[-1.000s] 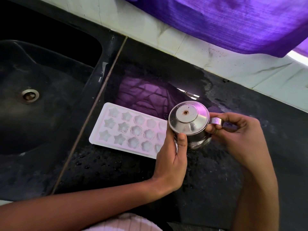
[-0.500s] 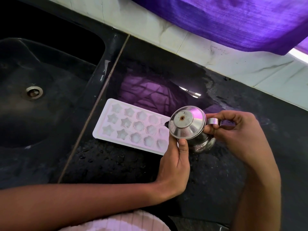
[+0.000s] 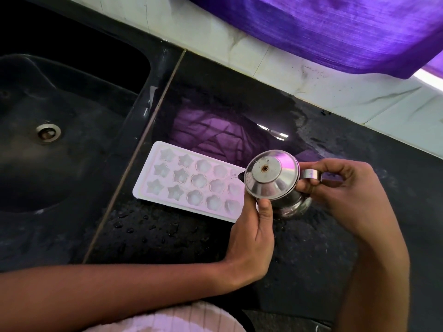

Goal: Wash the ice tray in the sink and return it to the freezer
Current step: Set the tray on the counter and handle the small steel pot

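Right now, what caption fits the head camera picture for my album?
Both hands tip a lidded steel jug over a white ice tray on the black counter.

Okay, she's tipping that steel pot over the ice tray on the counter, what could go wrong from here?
The steel pot is tipped over only the ice tray's right end, so water may overshoot onto the already wet counter. The left hand steadies its lid with thumb and fingers; a slip could loosen it. The tray lies near the sink edge; a nudge could spill it.
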`<state>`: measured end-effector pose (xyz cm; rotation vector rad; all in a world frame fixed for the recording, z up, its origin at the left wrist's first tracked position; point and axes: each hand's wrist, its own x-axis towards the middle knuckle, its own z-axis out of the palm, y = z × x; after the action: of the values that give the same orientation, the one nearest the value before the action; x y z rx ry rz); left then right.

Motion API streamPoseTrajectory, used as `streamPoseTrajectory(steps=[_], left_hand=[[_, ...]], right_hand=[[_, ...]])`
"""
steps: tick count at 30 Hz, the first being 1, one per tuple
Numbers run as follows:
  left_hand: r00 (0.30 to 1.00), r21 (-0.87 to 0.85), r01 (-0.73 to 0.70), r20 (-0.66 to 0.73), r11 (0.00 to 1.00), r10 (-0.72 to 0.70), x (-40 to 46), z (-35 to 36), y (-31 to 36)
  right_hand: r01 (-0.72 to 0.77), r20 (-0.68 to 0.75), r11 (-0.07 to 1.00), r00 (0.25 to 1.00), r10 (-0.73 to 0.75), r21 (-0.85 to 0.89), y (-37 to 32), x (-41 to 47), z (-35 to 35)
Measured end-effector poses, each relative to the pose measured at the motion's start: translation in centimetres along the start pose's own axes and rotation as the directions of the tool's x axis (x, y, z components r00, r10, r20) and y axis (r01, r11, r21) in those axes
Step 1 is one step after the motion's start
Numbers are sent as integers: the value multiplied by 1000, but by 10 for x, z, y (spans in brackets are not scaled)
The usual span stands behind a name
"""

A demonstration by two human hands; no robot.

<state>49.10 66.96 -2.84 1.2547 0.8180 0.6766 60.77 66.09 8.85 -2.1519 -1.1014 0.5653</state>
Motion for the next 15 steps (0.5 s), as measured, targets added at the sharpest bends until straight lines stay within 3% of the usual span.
streamPoseTrajectory(steps=[10, 15], left_hand=[[996, 13, -83, -20, 996, 83, -3, -2, 10], [998, 19, -61, -8, 998, 61, -10, 0, 6]], right_hand=[[28, 50, 994, 998, -33, 102, 4, -5, -2], [67, 97, 996, 993, -72, 62, 2, -6, -3]])
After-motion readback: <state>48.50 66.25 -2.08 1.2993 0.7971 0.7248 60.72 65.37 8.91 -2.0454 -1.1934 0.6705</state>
